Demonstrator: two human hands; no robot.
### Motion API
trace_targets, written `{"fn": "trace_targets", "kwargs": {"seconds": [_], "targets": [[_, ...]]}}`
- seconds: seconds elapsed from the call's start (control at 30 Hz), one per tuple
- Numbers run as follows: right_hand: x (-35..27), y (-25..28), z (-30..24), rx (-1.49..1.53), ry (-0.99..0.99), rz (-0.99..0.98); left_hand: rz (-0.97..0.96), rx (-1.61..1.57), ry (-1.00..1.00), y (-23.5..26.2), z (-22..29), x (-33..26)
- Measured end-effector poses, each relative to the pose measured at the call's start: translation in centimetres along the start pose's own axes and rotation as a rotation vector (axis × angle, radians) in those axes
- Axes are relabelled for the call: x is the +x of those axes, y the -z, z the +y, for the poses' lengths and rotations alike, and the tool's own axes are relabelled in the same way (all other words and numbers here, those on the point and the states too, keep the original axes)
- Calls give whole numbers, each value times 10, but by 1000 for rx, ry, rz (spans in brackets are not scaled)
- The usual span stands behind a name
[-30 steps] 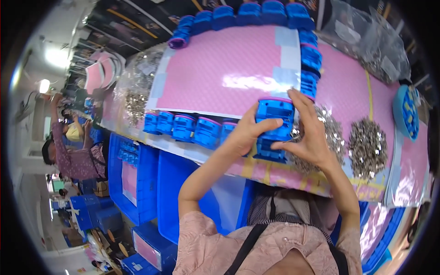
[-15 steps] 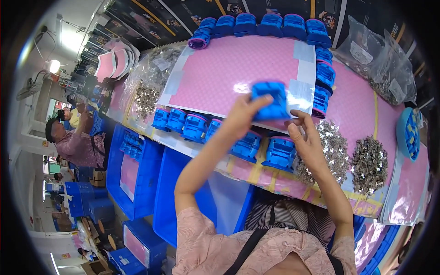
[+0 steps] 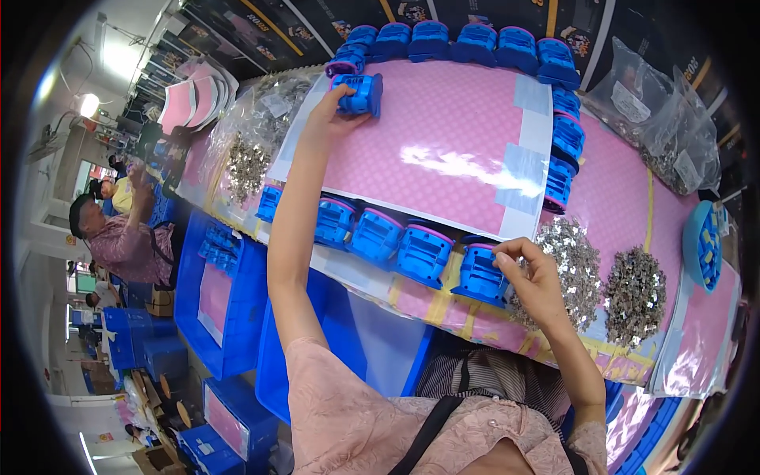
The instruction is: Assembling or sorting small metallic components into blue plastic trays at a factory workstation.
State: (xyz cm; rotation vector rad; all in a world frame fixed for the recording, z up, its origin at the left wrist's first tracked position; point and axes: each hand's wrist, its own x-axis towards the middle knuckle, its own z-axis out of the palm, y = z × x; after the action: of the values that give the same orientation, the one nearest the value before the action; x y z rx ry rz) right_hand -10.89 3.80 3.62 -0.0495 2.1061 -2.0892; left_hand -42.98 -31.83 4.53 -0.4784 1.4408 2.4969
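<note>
At the far left a seated person in a patterned top works at another bench, with blue crates stacked below the near table edge. Next comes a clear bag of small metal parts at the left end of the table, just beside a glossy pink sheet. The left hand, arm stretched far forward, has its fingers closed around one blue plastic part, a blocky moulded piece with a darker recess, held at the sheet's far left corner next to a purple-rimmed part of the same kind. Along the far edge of the sheet runs a row of about seven such blue parts; three more stand down its right edge. On the near edge lies a row of five, the leftmost partly hidden behind the outstretched left forearm. The right hand rests at the last of these, thumb and forefinger pressed together in a pinch; what they pinch is too small to tell. Just right of it lie two heaps of silvery metal bits, then a round blue dish holding small pieces, with more clear bags behind.
</note>
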Motion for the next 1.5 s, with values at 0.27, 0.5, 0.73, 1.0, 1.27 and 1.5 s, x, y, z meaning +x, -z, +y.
{"fn": "trace_targets", "kwargs": {"seconds": [0.27, 0.5, 0.73, 1.0, 1.27, 1.5], "targets": [[-8, -20, -4, -90, -57, -36, 280, -18, -4, -54, 8, 10], [-18, -10, -1, -174, -79, -11, 357, -218, -38, -136, -38, 86], [-23, 1, 9, -151, -100, 21, 589, -136, 110, -131, -51, 136], [-32, 2, 8, -130, -40, -66, 547, 1076, -376, -96, -25, 46], [-64, 9, -4, -222, -4, -31, 483, 1483, -972, -76, -42, 18], [-145, 99, -5, -512, 141, 588, -77, 1412, -1087, -136, -121, -41]]}}
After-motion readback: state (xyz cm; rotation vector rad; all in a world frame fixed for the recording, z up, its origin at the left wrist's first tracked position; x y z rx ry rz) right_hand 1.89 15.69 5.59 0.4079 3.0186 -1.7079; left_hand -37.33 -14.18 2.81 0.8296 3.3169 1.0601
